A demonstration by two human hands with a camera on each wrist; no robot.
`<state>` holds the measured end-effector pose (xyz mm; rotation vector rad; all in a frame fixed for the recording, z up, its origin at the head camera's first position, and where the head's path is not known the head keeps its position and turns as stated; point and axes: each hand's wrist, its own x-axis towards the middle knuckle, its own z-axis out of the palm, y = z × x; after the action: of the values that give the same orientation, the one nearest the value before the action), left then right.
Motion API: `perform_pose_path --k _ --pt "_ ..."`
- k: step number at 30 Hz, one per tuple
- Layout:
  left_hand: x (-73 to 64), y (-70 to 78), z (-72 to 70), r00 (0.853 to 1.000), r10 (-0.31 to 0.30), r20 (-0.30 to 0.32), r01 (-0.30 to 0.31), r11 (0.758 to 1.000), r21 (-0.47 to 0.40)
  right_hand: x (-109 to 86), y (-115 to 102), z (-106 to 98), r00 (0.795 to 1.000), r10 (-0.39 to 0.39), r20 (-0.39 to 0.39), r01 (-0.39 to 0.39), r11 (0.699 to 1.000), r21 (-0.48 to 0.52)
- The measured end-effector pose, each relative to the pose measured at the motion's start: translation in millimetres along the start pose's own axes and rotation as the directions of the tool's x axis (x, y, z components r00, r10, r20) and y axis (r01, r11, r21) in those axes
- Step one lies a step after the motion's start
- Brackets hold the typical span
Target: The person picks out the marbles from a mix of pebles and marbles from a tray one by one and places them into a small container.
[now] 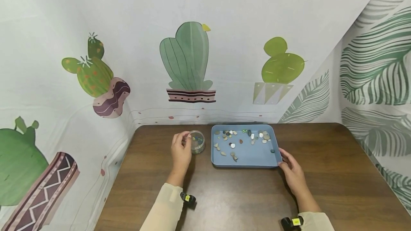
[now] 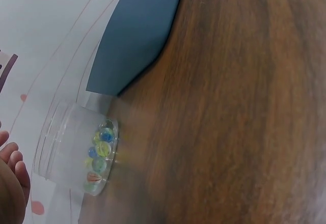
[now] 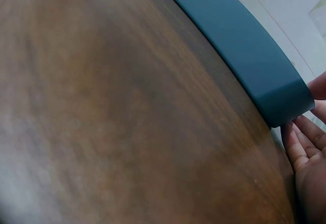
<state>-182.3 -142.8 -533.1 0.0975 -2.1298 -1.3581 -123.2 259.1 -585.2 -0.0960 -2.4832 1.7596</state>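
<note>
A clear round plastic jar [image 1: 197,147] with several glass marbles [image 2: 103,149] at its bottom stands on the table. My left hand [image 1: 181,154] is at its left rim in the head view; in the left wrist view the loosely bent fingers [image 2: 12,158] show beside its mouth, apart from the wall. To the jar's right lies a shallow blue tray [image 1: 250,158] holding several scattered pebbles [image 1: 232,145], white, tan, dark and green. At the tray's near right corner, my right hand [image 1: 293,174] grips the edge, thumb near the rim and fingers lower down outside.
The brown wooden table [image 1: 234,195] runs up to a white cloth backdrop [image 1: 234,63] printed with cacti. Leaf-printed cloth [image 1: 379,56] hangs at the right. A small black camera [image 1: 189,199] is strapped to each wrist.
</note>
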Motion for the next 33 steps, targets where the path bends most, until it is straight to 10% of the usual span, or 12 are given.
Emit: perform_pose_path --k 33 --pt "-25.7 21.9 36.9 0.977 0.109 0.183 -0.099 0.993 -0.065 0.5 3.6 2.0 0.998 -0.065 -0.018 0.066 0.998 0.024"
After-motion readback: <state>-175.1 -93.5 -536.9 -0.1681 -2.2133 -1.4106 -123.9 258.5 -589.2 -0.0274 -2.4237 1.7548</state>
